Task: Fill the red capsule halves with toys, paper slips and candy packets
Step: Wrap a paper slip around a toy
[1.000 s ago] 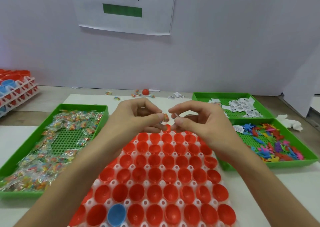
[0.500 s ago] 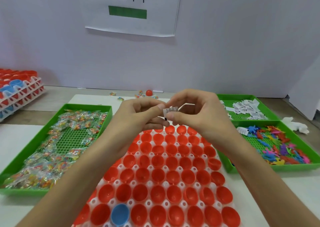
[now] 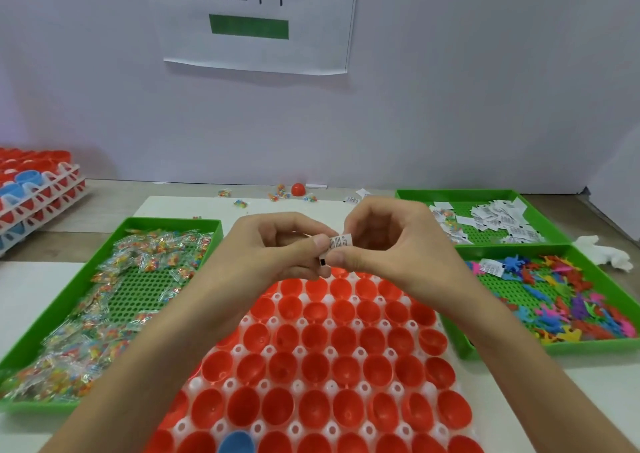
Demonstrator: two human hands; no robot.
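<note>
Both hands meet above the far end of the white rack [image 3: 239, 348], which stands at the middle of the desk's near edge. The left hand [image 3: 273, 248] and the right hand [image 3: 401, 244] each pinch the same small printed paper slip [image 3: 340, 242] between thumb and forefinger, their other fingers curled in. The slip is held in the air over the rack's far row, touching no cup.

The rack is filled with rows of red capsule halves [image 3: 346, 341], open side up. Those in clear view look empty; the hands and forearms hide some of them. One blue capsule half [image 3: 235, 444] sits in the nearest row, left of centre.

Along the desk's left side lies a green tray [image 3: 173, 222] heaped with clear candy packets [image 3: 79, 348]. On the right side are two more green trays, one behind the other. The farther tray [image 3: 450, 194] holds white paper slips [image 3: 498, 217], and the nearer tray [image 3: 588, 345] holds small coloured plastic toys [image 3: 571, 303], with one slip lying among them.

At the desk's far edge a few loose candy packets [image 3: 277, 194] and a single red capsule half [image 3: 298, 189] lie near the wall. Stacked racks [image 3: 34, 189] of red and blue halves stand at the far left corner. Crumpled white tissue [image 3: 602, 253] lies just beyond the toy tray's far right corner. A printed sign [image 3: 259, 19] hangs on the wall.
</note>
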